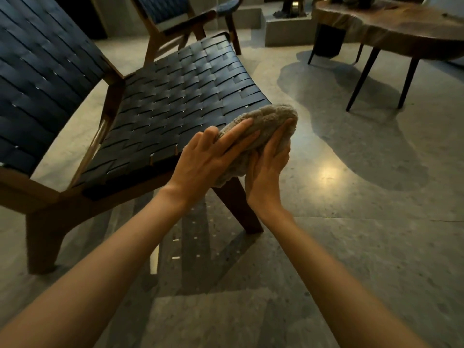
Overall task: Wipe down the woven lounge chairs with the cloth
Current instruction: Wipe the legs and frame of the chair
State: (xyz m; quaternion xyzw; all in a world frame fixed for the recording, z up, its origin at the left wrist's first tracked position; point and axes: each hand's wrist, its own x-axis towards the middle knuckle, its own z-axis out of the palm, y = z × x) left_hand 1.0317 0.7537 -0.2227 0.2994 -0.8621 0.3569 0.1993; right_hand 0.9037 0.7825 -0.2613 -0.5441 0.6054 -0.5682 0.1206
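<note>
One view, head-worn, wide-angle. It looks forward and steeply down along both bare forearms, which enter from the bottom corners and meet near frame centre.

- Left hand (208, 156) and right hand (270, 162) are close to the lens with a grey cloth (263, 124) between them, fingertips pointing away from the camera.
- Beyond and left of the fingers: woven seat of the near lounge chair (175, 96), close, backrest cut by the left edge.
- Further past the fingertips, top centre: second chair (163, 11), cropped.
- Right of the fingers, far: wooden table (401, 26), cut by the top and right edges.
- Floor (351, 247) fills the lower and right frame.
</note>
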